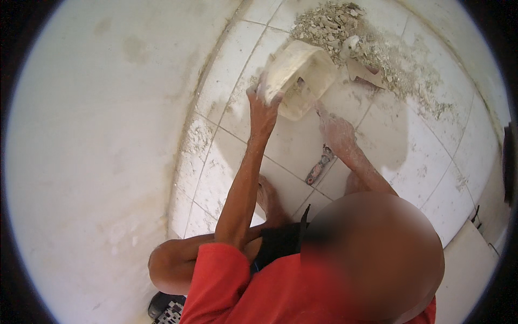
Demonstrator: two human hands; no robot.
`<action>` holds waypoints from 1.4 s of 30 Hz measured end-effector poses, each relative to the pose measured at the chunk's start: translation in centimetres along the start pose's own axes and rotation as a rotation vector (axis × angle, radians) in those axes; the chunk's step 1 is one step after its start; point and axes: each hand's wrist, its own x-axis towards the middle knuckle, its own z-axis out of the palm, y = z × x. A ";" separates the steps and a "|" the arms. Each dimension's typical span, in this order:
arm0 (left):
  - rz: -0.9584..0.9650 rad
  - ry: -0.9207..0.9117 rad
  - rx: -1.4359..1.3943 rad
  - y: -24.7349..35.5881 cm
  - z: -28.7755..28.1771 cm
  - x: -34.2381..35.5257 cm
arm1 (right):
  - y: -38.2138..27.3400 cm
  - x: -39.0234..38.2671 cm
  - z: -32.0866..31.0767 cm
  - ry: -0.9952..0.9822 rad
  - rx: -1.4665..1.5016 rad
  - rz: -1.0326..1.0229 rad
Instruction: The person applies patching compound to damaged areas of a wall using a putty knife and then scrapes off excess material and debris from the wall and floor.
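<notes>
A translucent, dust-coated plastic container (286, 67) is tilted, its open mouth turned toward the right. My left hand (263, 105) grips its near left wall, with the fingers partly hidden. At the lower right corner of the rim is my right hand (337, 129), whitened with dust, its fingers drawn together against the edge. A small dark bit shows inside the container. Below my right hand, a scraper-like tool with a black and reddish handle (319, 166) appears to lie on the tiles; its working end is hard to make out.
A heap of broken rubble (329, 27) spreads over the white tiled floor (291, 156) beyond the container. A curved, pale shard (364, 74) lies at its near side. A whitish wall (97, 140) rises along the left. My bare feet flank the tool.
</notes>
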 end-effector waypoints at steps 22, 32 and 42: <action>-0.259 0.011 -0.151 -1.8 -1.8 0.9 | -2.1 -1.9 -0.7 -0.172 1.413 0.198; -0.268 0.475 0.067 -4.7 -1.9 -1.3 | -2.1 -2.7 -3.5 -0.060 1.360 0.045; -0.515 0.153 -0.304 5.5 3.2 -7.9 | -5.5 -4.1 -3.4 -0.138 1.440 0.014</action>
